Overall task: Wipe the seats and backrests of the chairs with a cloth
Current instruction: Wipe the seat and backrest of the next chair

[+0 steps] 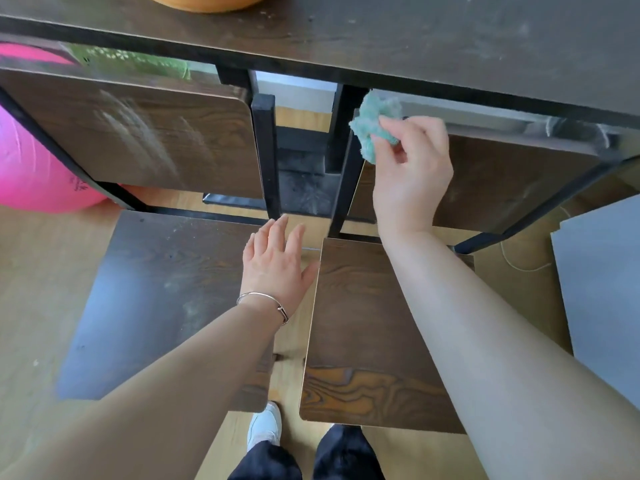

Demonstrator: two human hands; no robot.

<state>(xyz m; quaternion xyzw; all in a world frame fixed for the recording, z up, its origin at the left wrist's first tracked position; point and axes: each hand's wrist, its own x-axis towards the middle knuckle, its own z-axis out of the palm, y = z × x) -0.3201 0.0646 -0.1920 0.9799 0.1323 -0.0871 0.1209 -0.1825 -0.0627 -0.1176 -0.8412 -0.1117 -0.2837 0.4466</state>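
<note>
Two dark wood chairs on black frames stand side by side, tucked against a table. The left chair has a seat and a backrest with pale smears. The right chair shows its seat and backrest. My right hand holds a bunched teal cloth at the upper left corner of the right backrest. My left hand, with a silver bangle at the wrist, hovers with fingers spread over the gap between the two seats, holding nothing.
A dark table top runs across the top with an orange object on it. A pink ball lies at the left. A grey board lies on the wooden floor at the right. My feet show below.
</note>
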